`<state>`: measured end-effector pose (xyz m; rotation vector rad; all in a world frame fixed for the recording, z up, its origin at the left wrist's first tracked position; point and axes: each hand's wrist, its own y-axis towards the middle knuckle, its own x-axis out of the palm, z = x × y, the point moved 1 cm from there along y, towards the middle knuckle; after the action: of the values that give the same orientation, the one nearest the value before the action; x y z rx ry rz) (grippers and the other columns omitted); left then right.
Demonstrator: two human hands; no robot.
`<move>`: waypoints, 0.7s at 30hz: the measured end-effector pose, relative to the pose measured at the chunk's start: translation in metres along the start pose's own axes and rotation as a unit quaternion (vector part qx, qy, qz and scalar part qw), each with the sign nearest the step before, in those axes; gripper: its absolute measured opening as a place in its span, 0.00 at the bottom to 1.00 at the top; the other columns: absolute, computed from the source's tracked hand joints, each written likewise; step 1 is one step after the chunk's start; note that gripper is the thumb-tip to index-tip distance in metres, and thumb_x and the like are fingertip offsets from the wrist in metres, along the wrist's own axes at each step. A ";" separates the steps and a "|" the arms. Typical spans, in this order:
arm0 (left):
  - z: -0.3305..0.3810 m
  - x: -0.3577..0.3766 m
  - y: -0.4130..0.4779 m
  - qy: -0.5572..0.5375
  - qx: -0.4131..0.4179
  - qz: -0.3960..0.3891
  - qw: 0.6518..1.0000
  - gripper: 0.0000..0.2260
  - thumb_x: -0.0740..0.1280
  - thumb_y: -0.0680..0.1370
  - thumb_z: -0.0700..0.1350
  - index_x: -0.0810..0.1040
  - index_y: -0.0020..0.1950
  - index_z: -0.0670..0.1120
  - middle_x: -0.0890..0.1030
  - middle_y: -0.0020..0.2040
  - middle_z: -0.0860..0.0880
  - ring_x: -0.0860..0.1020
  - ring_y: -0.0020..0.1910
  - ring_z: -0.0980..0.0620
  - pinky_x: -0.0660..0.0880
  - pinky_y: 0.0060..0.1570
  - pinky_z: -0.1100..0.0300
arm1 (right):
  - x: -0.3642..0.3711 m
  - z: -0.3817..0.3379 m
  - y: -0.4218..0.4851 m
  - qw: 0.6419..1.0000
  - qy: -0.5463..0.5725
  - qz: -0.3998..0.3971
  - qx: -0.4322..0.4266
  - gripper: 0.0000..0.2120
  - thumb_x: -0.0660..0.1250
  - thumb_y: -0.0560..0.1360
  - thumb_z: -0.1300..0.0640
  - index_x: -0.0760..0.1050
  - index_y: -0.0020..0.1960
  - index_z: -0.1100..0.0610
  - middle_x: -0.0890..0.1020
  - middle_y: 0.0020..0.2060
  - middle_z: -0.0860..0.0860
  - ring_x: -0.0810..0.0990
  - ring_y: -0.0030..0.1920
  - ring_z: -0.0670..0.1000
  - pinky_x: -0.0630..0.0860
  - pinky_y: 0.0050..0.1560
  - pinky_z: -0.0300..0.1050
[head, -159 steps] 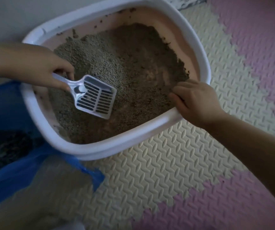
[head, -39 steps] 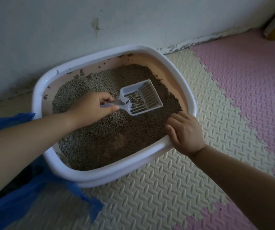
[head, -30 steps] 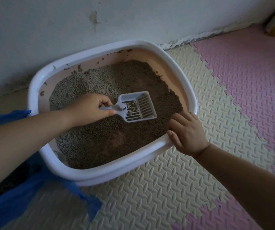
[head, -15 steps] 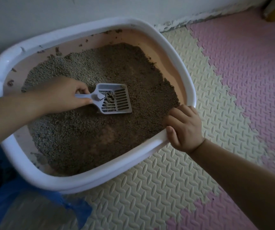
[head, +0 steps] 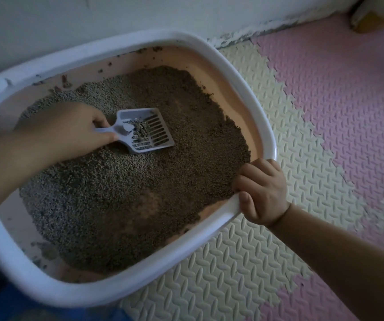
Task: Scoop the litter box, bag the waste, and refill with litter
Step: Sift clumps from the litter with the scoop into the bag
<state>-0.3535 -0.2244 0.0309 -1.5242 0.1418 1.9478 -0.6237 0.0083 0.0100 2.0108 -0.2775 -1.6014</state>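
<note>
Grey granular litter [head: 121, 200] fills the white-rimmed, pink-lined plastic litter box [head: 244, 89] set against the wall on foam floor mats [head: 290, 158]. Left hand [head: 68, 130] grips the handle of a grey slotted plastic scoop [head: 147, 130] holding some granules, low over the litter. Right hand [head: 262, 193] clasps the box's near rim. Blue plastic bag [head: 12, 309] lies bottom left.

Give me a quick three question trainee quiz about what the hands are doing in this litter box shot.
1. True or false: the left hand holds the scoop by its handle.
2. The right hand grips: A) the box rim, B) a brush, C) the scoop.
3. Fill in: the scoop carries a little ___.
Key: 1 true; 2 A; 3 litter.
</note>
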 end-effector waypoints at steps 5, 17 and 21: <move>0.023 0.002 0.023 0.018 -0.011 -0.012 1.000 0.08 0.70 0.73 0.55 0.81 0.41 0.51 0.78 0.31 0.48 0.76 0.29 0.48 0.68 0.28 0.60 | -0.001 -0.001 0.000 1.000 0.004 -0.009 0.004 0.28 0.44 0.80 0.49 0.74 0.31 0.59 0.74 0.31 0.53 0.69 0.35 0.53 0.65 0.37 0.47; 0.090 0.017 0.090 -0.067 -0.044 0.009 0.997 0.16 0.69 0.74 0.55 0.79 0.40 0.42 0.76 0.33 0.45 0.74 0.32 0.45 0.64 0.29 0.58 | 0.001 0.000 0.002 1.000 0.000 0.001 0.004 0.28 0.44 0.80 0.50 0.73 0.30 0.58 0.73 0.30 0.52 0.68 0.34 0.53 0.65 0.35 0.47; 0.080 0.052 0.064 -0.174 -0.025 0.069 0.982 0.13 0.65 0.77 0.56 0.77 0.43 0.46 0.77 0.35 0.50 0.75 0.34 0.51 0.63 0.28 0.59 | 0.001 -0.001 0.001 1.000 -0.001 0.007 0.003 0.28 0.44 0.80 0.50 0.73 0.30 0.58 0.74 0.30 0.52 0.68 0.34 0.53 0.65 0.35 0.47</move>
<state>-0.4601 -0.2155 -0.0095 -1.2062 0.0472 2.3120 -0.6225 0.0073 0.0101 2.0088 -0.2971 -1.5960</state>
